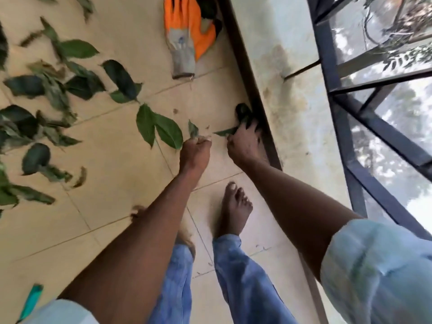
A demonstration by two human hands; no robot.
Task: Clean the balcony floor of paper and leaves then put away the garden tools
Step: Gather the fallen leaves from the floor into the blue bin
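Looking down from the head camera: both arms reach to the tiled floor [112, 164]. The left hand [195, 152] pinches a small leaf [193, 129]; the right hand [244, 146] grips dark leaves [243, 112] against the wall's base. Loose leaves [159, 128], blurred, spread toward nine o'clock. An orange glove [189, 31] lies at twelve, its top cut off. At seven, a teal object [31, 300] is unidentifiable.

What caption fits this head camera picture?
Both hands, left hand and right hand, pinch green leaves off the beige tiled floor.
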